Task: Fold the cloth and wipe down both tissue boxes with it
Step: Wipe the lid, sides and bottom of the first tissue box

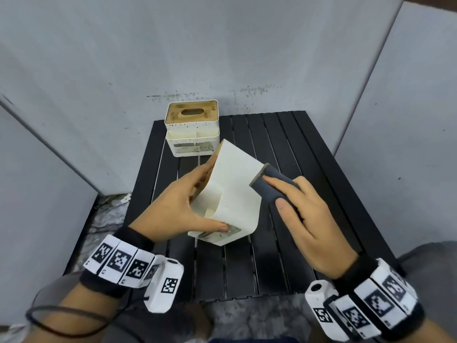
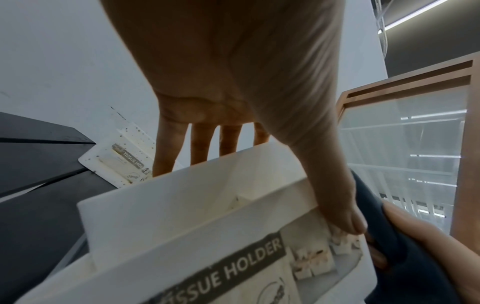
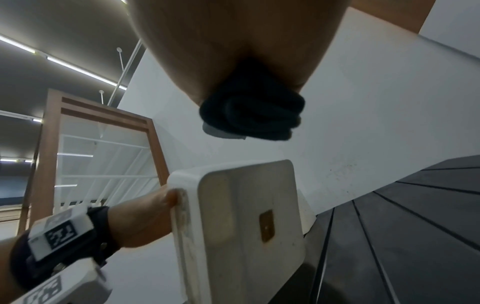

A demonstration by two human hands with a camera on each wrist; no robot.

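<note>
Your wrists w/ the tagged bands [image 1: 118,264] sit closest to the head cam, and just past them your left hand [image 1: 176,206] grips the near box [image 1: 232,194], lifted off the table [image 1: 284,256] and tilted. Thumb presses the "TISSUE HOLDER" label [image 2: 226,271] at the box's low end, fingers [image 2: 200,146] reach round the far side. Your right hand [image 1: 304,224] is curled round the cloth [image 1: 272,186], folded into a dark blue-grey wad, thumb on top, forefinger along it. The cloth's front end meets the box's upper right corner in the head view; from the right wrist cam I can't tell if it's touching. That cam shows the box's underside [image 3: 249,226] facing it. 2nd box [image 1: 193,129], speckled w/ a wooden slotted lid, stands upright at the table's far left edge, well apart from both hands
</note>
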